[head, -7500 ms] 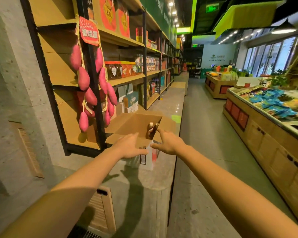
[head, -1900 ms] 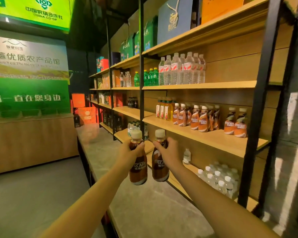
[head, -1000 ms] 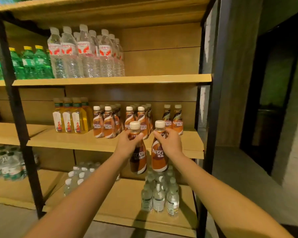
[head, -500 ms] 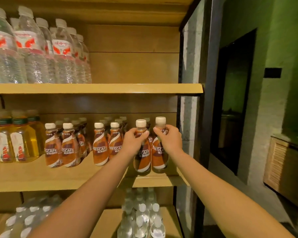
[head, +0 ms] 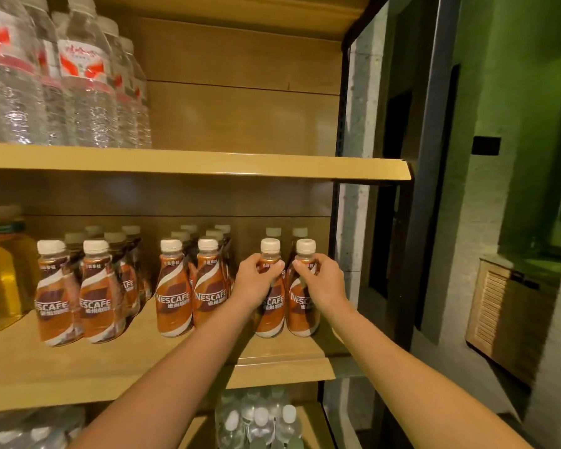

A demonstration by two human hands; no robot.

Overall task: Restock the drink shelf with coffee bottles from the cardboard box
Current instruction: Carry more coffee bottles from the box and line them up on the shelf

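Position at the right end of the middle shelf (head: 175,354) is occupied by the left coffee bottle (head: 272,307) and the right coffee bottle (head: 300,311), upright and side by side, bases at the board; full contact cannot be confirmed. Each is clasped at neck and shoulder with curled fingers, by the left grip (head: 256,281) and the right grip (head: 323,281) respectively. Shelved coffee bottles (head: 174,296) are ranked to the left, with yellow drinks (head: 0,280) beyond. Water bottles (head: 88,85) are stocked above.
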